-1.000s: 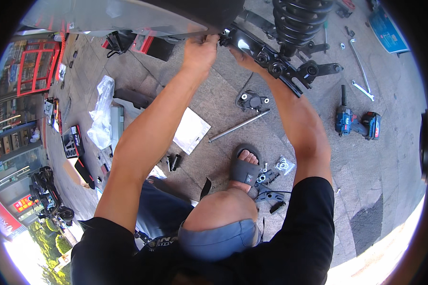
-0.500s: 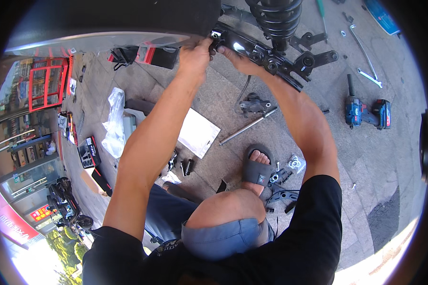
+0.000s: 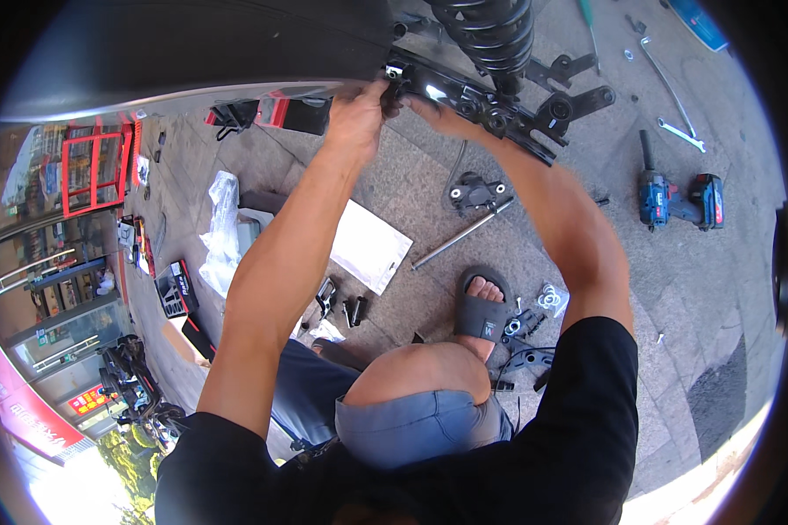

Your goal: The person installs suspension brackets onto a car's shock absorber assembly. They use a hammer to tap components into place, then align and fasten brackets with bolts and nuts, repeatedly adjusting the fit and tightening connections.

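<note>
A long black metal arm (image 3: 451, 92) slants down to the right beneath a black coil spring (image 3: 490, 39). My left hand (image 3: 356, 121) is closed at the arm's upper left end, beside the dark body panel (image 3: 236, 52). Just right of it, my right hand (image 3: 438, 118) grips the underside of the same arm, its thumb and fingers partly hidden by the metal. Whether a small part lies between the fingertips I cannot make out. Black brackets (image 3: 565, 107) stick out at the arm's right end.
On the paving at right lie a blue cordless impact wrench (image 3: 674, 203), a spanner (image 3: 681, 136) and a green-handled screwdriver (image 3: 588, 22). A metal rod (image 3: 464, 232), a black caliper-like part (image 3: 475, 191), a white sheet (image 3: 369, 249) and clear plastic wrap (image 3: 221, 227) lie between and left of my arms.
The view has shifted slightly, so the floor things appear a little lower and further right. Both hands stay at the end of the black metal arm, with small finger movements.
</note>
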A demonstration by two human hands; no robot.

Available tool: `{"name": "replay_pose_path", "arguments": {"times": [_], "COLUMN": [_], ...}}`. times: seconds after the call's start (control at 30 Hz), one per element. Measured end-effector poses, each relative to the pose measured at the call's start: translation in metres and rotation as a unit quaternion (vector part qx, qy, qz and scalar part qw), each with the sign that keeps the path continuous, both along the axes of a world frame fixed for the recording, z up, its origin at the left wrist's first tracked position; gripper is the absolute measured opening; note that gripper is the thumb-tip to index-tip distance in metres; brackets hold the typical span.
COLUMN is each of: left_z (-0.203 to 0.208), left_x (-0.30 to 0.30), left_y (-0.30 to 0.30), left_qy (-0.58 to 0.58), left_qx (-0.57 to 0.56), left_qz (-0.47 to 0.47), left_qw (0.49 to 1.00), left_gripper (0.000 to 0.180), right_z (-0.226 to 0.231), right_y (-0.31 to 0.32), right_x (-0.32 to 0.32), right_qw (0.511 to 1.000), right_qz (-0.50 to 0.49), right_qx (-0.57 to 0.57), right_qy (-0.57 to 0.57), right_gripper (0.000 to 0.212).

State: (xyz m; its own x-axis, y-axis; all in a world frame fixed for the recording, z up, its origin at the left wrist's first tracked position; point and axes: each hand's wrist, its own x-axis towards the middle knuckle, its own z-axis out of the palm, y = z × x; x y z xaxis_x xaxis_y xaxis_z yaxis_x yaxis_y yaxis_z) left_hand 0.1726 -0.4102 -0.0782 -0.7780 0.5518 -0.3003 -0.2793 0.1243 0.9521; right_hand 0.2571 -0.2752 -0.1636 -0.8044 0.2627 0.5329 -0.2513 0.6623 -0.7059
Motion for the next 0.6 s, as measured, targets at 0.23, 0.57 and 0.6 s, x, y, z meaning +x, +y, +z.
{"name": "replay_pose_path", "arguments": {"times": [0.23,0.57,0.6], "left_z": [0.002,-0.003,-0.004], "left_x": [0.0,-0.002,-0.003], "left_y": [-0.012,-0.038,-0.041], "left_qy": [-0.082,-0.164,-0.174], "left_qx": [0.045,0.105,0.104], "left_qz": [-0.041,-0.023,-0.022], "left_qw": [0.995,0.981,0.979], "left_gripper": [0.019,0.024,0.024], "right_z": [-0.03,-0.036,-0.038], "right_y": [-0.045,-0.06,-0.064], "right_x": [0.001,0.028,0.028], "right_qw": [0.943,0.938,0.923], "right_qz": [-0.07,-0.018,-0.026], "right_qx": [-0.239,-0.299,-0.32], "right_qy": [-0.222,-0.176,-0.21], "right_gripper": [0.048,0.054,0.054]}}
